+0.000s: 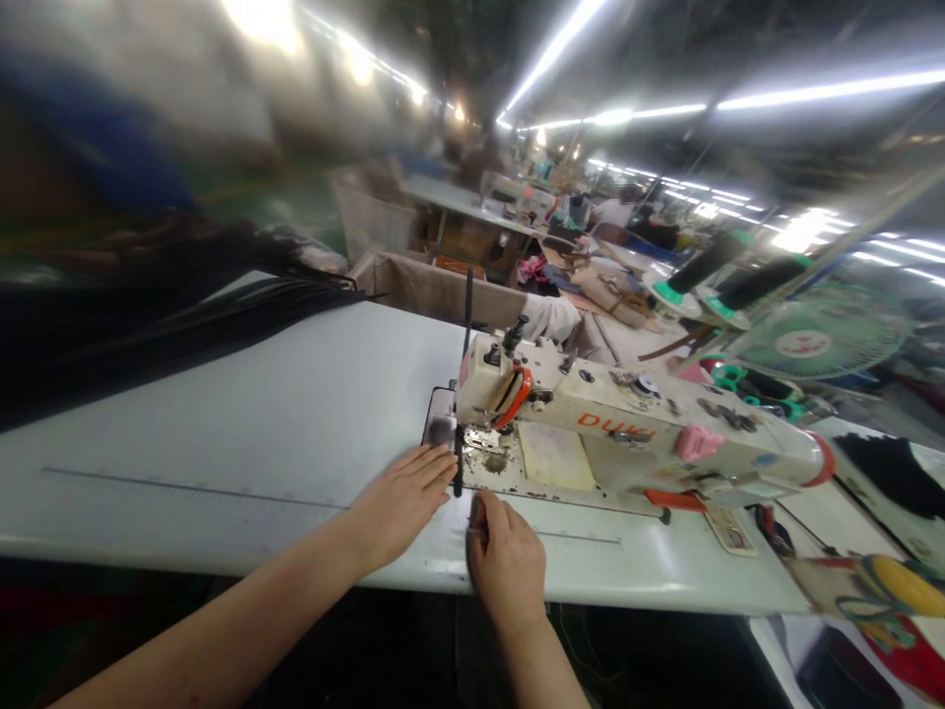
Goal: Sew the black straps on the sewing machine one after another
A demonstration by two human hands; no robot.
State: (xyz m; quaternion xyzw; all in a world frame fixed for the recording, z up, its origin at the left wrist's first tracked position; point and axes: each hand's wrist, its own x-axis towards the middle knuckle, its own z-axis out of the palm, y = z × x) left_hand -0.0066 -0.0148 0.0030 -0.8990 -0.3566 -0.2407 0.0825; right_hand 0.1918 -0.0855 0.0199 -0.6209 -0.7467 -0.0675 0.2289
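Observation:
A white sewing machine point(635, 423) with orange trim stands on the pale worktable point(221, 414). A narrow black strip point(459, 478) lies under the needle end of the machine, and a black length rises behind the head. Flat on the tabletop rests my left hand point(409, 497), its fingers stretched out, the tips touching or close to the strip's left side. My right hand point(509, 556) is closed near the table's front edge, just right of the strip's near end. Its fingers are curled with the thumb side hidden; a small dark thing may be in them.
Long black strips point(184, 335) are heaped on the table's left. A printed ruler line point(221, 492) runs along the front. Black thread cones point(760, 286) and a green fan point(819, 330) stand back right. Behind the table is a cloth-lined bin point(420, 290).

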